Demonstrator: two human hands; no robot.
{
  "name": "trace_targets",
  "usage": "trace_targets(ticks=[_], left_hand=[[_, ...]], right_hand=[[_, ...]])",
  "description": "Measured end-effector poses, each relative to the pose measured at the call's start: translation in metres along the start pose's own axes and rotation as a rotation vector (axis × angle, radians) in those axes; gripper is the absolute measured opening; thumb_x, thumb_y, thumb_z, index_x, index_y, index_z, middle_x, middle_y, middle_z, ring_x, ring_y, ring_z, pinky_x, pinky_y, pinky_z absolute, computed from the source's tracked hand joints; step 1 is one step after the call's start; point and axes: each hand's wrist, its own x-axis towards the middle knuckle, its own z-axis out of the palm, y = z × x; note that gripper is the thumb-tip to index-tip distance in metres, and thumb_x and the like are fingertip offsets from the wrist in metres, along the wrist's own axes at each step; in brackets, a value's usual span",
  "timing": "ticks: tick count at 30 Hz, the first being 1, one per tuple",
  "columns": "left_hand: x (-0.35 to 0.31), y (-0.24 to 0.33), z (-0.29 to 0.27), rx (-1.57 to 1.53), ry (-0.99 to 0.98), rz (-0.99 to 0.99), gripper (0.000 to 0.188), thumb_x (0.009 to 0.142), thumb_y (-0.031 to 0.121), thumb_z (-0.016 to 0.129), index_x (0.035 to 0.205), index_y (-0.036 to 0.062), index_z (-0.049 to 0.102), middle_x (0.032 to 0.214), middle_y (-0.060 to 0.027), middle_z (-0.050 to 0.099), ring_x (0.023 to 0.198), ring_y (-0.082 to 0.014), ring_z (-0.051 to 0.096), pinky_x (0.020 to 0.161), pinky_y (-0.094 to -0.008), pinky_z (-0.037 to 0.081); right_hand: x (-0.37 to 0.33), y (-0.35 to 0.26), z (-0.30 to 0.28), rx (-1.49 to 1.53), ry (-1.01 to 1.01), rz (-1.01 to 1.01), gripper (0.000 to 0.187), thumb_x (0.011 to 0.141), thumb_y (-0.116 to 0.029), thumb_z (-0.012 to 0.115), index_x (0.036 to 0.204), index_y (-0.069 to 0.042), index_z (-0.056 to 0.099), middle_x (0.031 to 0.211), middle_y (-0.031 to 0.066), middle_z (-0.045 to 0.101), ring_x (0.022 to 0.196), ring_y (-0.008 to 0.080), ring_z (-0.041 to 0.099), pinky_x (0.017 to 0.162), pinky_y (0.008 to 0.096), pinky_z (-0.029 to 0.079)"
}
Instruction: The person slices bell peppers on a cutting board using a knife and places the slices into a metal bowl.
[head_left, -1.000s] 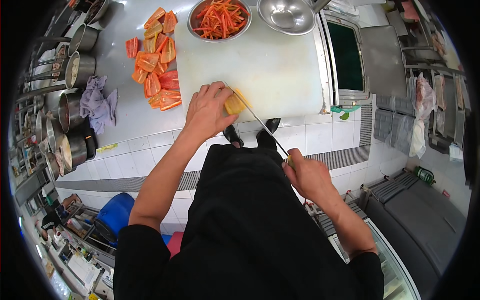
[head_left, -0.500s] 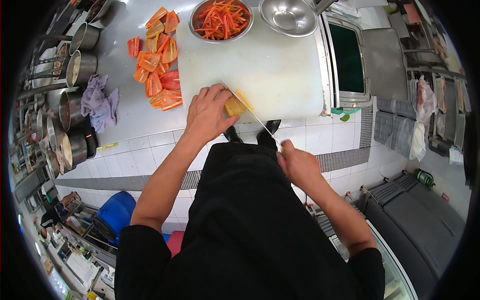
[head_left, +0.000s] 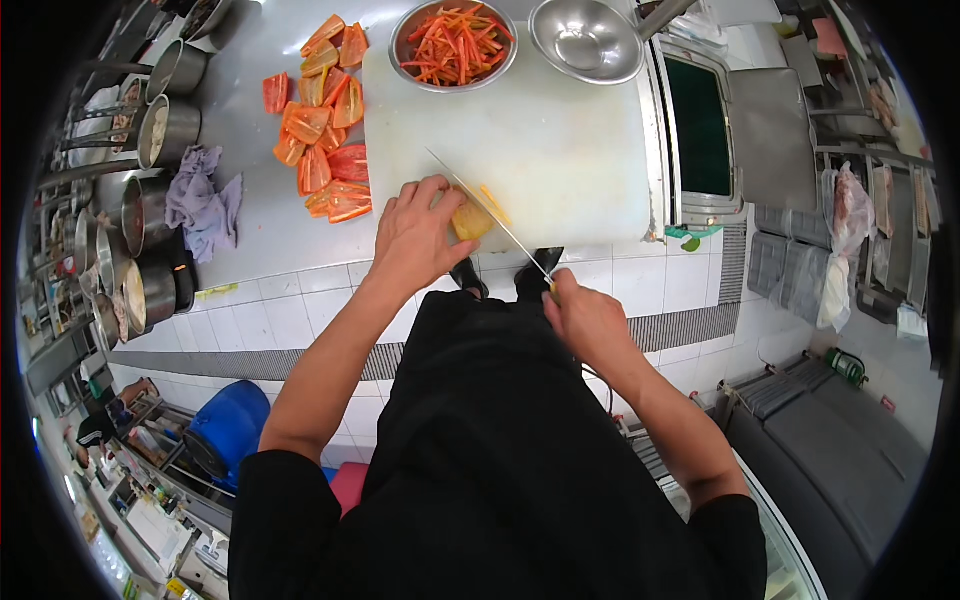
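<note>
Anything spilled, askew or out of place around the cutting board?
Two things stand out. A crumpled purple cloth lies loose on the steel counter, close beside the pots. A small green scrap shows against the pale floor tiles beyond the cutting board's right corner, perhaps dropped; too small to identify.

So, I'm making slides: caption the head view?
Left hand steadies yellow pepper piece on white board; right hand holds knife.

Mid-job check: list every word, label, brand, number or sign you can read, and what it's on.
No readable text in view.
Knife: no lettering can be made out.
Cutting board: none visible.
Small red patch at far right: too small to tell whether it bears text.
</note>
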Motion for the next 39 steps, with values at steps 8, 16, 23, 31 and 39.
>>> trace_targets(ticks=[8, 16, 23, 31, 39], left_hand=[[-0.006, -0.008, 0.003, 0.001, 0.029, 0.006, 0.057, 0.074, 0.032, 0.086, 0.123, 0.0104, 0.067, 0.130, -0.0100, 0.057, 0.120, -0.0325, 0.055, 0.098, -0.0453, 0.049], [-0.005, 0.001, -0.001, -0.028, -0.017, -0.011, 0.054, 0.074, 0.030, 0.087, 0.121, 0.0108, 0.069, 0.130, -0.0097, 0.057, 0.120, -0.0318, 0.055, 0.099, -0.0451, 0.048], [-0.005, -0.005, 0.004, -0.036, 0.054, -0.024, 0.055, 0.073, 0.029, 0.087, 0.121, 0.0103, 0.069, 0.129, -0.0091, 0.057, 0.118, -0.0314, 0.055, 0.100, -0.0440, 0.047], [-0.007, -0.007, 0.000, -0.027, -0.008, -0.047, 0.054, 0.073, 0.029, 0.087, 0.121, 0.0099, 0.070, 0.130, -0.0086, 0.058, 0.119, -0.0312, 0.055, 0.101, -0.0433, 0.047], [-0.004, -0.004, 0.002, -0.057, 0.047, -0.031, 0.054, 0.072, 0.027, 0.089, 0.119, 0.0098, 0.070, 0.128, -0.0084, 0.058, 0.119, -0.0311, 0.055, 0.101, -0.0435, 0.048]], right_hand=[[-0.038, -0.022, -0.049, -0.033, -0.114, -0.018, 0.020, 0.100, -0.022, 0.062, 0.103, -0.005, 0.051, 0.068, 0.0167, 0.068, 0.066, 0.0383, 0.070, 0.061, 0.0502, 0.055], [0.018, -0.009, -0.012, 0.005, 0.039, -0.104, 0.026, 0.102, -0.026, 0.061, 0.111, -0.004, 0.052, 0.070, 0.0185, 0.068, 0.069, 0.0419, 0.069, 0.063, 0.0534, 0.054], [-0.032, -0.012, -0.033, -0.068, -0.089, -0.011, 0.022, 0.100, -0.024, 0.062, 0.101, -0.005, 0.051, 0.066, 0.0159, 0.067, 0.065, 0.0379, 0.070, 0.061, 0.0502, 0.055], [0.004, -0.017, -0.037, -0.010, 0.048, -0.189, 0.021, 0.100, -0.023, 0.062, 0.103, -0.005, 0.051, 0.067, 0.0161, 0.068, 0.066, 0.0387, 0.070, 0.062, 0.0505, 0.055], [0.012, -0.005, -0.004, -0.023, 0.026, -0.075, 0.021, 0.100, -0.024, 0.062, 0.101, -0.006, 0.051, 0.066, 0.0155, 0.066, 0.064, 0.0384, 0.069, 0.061, 0.0516, 0.055]])
